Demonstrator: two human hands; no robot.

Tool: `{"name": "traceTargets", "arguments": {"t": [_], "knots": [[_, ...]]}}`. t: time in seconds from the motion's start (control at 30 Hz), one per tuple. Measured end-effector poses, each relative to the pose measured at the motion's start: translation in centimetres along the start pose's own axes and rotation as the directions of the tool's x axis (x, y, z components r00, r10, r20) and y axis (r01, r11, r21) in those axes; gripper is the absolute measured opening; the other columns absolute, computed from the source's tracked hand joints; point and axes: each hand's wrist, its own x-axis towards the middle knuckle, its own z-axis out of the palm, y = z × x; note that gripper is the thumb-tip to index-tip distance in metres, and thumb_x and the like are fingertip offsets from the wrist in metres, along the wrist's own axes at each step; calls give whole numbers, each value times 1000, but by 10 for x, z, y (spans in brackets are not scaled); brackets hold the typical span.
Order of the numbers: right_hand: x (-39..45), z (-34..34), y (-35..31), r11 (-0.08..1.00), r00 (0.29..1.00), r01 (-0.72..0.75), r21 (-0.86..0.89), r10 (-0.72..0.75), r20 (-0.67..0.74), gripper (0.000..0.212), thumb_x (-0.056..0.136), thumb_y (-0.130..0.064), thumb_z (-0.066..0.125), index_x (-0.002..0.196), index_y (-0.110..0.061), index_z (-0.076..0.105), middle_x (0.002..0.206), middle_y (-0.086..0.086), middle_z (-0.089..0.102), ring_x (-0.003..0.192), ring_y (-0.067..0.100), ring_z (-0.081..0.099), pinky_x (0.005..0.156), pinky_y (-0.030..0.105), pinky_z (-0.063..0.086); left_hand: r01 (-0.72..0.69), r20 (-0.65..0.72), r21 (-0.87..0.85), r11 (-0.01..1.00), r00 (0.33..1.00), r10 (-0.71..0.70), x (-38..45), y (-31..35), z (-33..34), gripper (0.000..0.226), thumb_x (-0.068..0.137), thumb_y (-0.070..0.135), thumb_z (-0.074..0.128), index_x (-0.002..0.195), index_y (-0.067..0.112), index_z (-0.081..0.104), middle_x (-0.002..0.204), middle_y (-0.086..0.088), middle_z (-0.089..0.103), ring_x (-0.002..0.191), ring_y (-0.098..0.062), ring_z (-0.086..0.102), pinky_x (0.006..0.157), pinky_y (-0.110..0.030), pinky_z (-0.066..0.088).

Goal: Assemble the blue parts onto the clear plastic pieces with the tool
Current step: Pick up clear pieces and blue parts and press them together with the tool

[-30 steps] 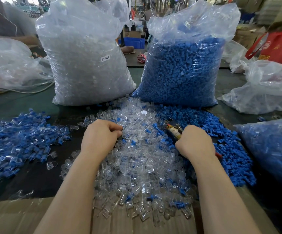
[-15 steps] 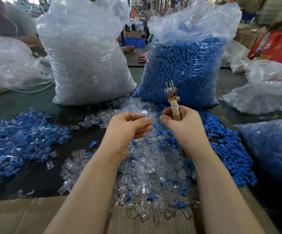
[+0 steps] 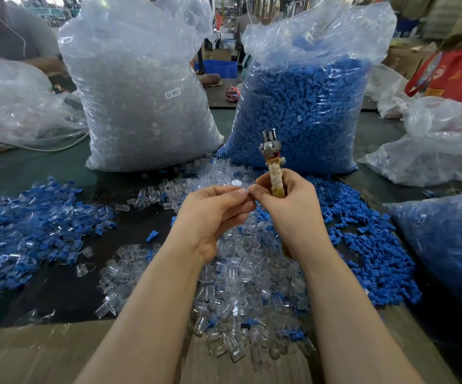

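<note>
Head view, single entry.

Left hand (image 3: 213, 214): raised above the heap, fingers curled, thumb and forefinger pinched at the meeting point with the other hand; what they pinch is too small to tell, probably a clear piece. A second ago this hand was down in the heap with its fingers buried; it has since lifted and moved toward centre.

Right hand (image 3: 288, 206): curled round the cloth-wrapped handle of the metal-headed plier-like tool (image 3: 272, 159), whose head now points to 12 o'clock. A second ago the tool lay low over the parts; it has been swung upright.

Heap of small clear plastic pieces (image 3: 246, 281): on the table directly beneath both hands, spreading to 6 o'clock.

Loose small blue plastic parts (image 3: 373, 261): at 3 to 4 o'clock of the hands.

Spread of joined blue-and-clear pieces (image 3: 30, 231): at 9 o'clock, apparently finished work.

Tall clear plastic sack of clear pieces (image 3: 141, 101): at 11 o'clock. Tall clear plastic sack of blue parts (image 3: 302, 112): at 1 o'clock.

Judgement: picking is over; parts are being brought together at the fingertips, ready for feeding into the tool head.
</note>
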Motion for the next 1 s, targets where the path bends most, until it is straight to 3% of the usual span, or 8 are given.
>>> {"name": "traceTargets", "arguments": {"t": [0.23,0.43,0.57,0.73,0.87,1.0], "knots": [[-2,2,0,999,991,32,-13,-30,131,17,83,-9,76,83,-23,65,61,-16,63,58,-5,56,57,8,44,-5,-65,-11,1000,998,4,-1,2,-3,6,85,3,69,88,7,66,74,-9,75,63,-13,73,59,-20,57],[-1,4,3,995,997,64,-78,-60,53,13,89,-13,70,84,-25,65,70,-9,64,59,-3,56,57,13,43,2,-29,-26,1000,1000,-3,-1,2,-2,19,85,5,70,104,2,68,88,-11,77,71,-13,74,63,-20,58],[-2,7,7,978,994,111,-174,-111,14,5,91,-19,68,89,-16,65,71,-8,64,66,6,59,62,25,49,4,-25,-29,1000,1000,-5,0,2,-2,24,84,8,71,107,2,69,91,-9,77,73,-13,74,67,-21,58],[-4,9,9,943,980,183,-277,-197,-23,11,93,-24,64,85,-19,60,66,-11,58,64,-1,54,55,13,38,18,-10,-38,999,1000,-18,1,1,-3,24,84,10,72,108,4,70,91,-7,77,72,-11,73,64,-20,57],[-4,10,8,958,976,169,-232,-195,-96,10,93,-18,63,84,-20,60,66,-12,58,62,-4,53,55,11,37,-20,-78,-68,997,997,14,2,1,-1,7,83,6,72,90,7,72,81,-6,77,66,-9,72,61,-18,58],[-4,9,3,978,977,173,-113,-185,-105,19,94,-18,63,80,-29,58,73,-10,64,69,4,59,61,16,45,-102,-128,-34,994,987,97,2,-1,0,5,83,5,72,86,9,71,80,-7,77,70,-11,74,60,-18,58]]}}
